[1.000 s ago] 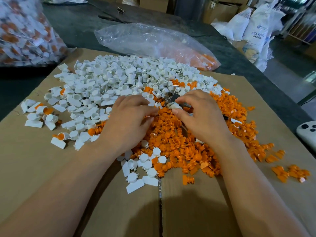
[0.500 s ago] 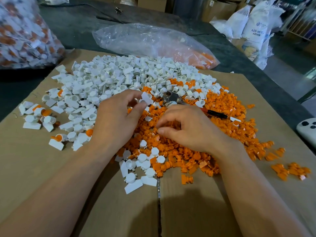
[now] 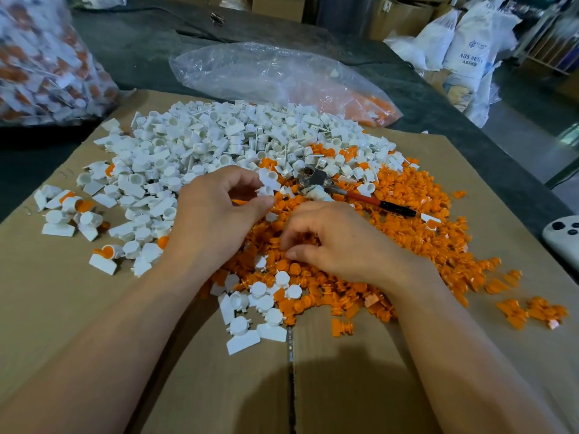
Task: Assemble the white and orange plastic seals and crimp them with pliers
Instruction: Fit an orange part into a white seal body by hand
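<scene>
Barely started tbh; maybe four assembled white-and-orange seals (image 3: 109, 252) sit far left on the brown cardboard sheet (image 3: 62, 308), against hundreds of loose white plastic caps (image 3: 203, 142) and orange plastic plugs (image 3: 407, 239) heaped mid-sheet. The left hand (image 3: 216, 220) pinches one white cap (image 3: 268, 180); the right hand (image 3: 341, 242) curls into the orange heap, can't tell if it's got one; the single red-handled metal pliers (image 3: 316, 180) lie untouched just beyond.

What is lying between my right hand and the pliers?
In the head view, loose orange seal parts fill the stretch between the right hand and the pliers, and one white piece lies against the pliers' head.
</scene>
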`<state>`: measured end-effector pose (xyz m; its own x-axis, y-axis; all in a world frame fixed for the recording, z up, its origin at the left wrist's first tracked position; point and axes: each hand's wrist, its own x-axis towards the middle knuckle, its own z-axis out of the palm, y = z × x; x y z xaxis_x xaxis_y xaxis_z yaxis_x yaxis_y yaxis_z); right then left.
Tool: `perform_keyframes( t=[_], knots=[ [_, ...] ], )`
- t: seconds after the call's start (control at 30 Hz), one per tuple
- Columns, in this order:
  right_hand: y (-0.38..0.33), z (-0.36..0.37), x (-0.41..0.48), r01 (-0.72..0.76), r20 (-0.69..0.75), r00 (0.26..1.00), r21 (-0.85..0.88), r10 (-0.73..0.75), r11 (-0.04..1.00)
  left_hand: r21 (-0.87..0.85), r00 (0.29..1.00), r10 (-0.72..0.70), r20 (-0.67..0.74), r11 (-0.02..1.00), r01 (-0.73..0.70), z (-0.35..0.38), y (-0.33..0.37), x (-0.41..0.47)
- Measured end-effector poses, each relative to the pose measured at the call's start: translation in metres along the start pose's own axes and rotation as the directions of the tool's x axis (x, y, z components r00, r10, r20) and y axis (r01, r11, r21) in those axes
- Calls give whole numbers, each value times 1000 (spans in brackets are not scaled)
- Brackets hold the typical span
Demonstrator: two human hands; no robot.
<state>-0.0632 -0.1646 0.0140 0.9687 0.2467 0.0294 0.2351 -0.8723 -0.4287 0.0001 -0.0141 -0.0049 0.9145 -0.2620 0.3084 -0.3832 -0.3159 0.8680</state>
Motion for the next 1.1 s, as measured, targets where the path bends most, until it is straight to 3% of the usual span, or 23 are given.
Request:
perform_keyframes(
  t=[0.13,0.3,0.6,1.1],
  knots=[
    [0,0,-1,-35,-62,997,47,38,998,-70,997,-72,4,995,72,-1,0,1],
    [2,-6,-3,-87,-303,937,283,175,955,-315,987,-131,98,936,156,-3,5,1],
    [-2,-5,-3,67,-495,852,425,170,903,-407,961,-73,266,895,181,-4,9,-2],
    [-4,-5,-4,127,-438,898,328,32,936,-457,928,-60,367,857,236,-4,9,-5]
  ],
)
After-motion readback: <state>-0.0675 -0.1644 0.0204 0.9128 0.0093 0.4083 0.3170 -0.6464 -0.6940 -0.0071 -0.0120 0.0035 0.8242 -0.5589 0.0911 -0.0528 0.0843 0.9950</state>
